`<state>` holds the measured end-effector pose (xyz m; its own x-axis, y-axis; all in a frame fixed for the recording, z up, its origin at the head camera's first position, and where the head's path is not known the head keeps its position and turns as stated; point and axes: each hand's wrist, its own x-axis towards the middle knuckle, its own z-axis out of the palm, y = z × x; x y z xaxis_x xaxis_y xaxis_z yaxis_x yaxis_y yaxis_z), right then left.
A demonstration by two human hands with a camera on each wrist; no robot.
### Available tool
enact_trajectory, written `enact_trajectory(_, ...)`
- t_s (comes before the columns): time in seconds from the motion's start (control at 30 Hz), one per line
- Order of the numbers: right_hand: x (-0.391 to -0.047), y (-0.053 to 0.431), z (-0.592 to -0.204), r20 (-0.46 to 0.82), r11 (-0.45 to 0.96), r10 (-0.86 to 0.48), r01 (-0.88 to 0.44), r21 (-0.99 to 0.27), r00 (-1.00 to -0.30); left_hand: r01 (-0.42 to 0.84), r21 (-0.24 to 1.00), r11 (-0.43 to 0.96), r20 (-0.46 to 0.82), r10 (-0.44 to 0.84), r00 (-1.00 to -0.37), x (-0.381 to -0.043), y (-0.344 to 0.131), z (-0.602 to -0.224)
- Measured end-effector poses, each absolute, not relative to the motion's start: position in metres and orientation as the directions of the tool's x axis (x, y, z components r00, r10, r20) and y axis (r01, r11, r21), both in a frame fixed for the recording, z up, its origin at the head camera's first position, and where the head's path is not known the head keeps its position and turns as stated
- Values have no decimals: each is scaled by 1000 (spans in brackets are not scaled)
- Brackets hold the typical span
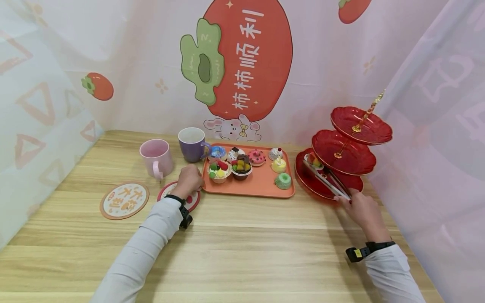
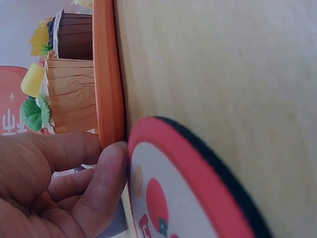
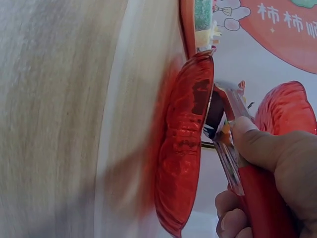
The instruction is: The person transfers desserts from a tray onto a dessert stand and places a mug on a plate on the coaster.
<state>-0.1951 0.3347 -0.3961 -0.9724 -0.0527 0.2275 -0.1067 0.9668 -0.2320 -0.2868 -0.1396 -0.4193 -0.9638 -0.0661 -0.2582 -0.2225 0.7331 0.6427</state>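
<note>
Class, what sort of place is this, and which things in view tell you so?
Probably a staged dessert table: a pale, fruit-printed cloth backdrop hangs behind a light wooden tabletop, where a glossy red three-tiered stand stands beside an orange rectangular tray of small decorated cakes.

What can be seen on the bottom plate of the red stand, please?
A fruit-topped cupcake is on or just above the bottom plate, at the tips of the tongs in the right hand. The middle tier covers the back, hiding anything there.
</note>
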Motion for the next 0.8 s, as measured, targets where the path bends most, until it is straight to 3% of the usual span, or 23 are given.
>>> enact_trajectory(0.8,-211,325,-405,179,976,67,27,-216,-982,-182,639,747,-211,-57,-976,-288,-141,-424)
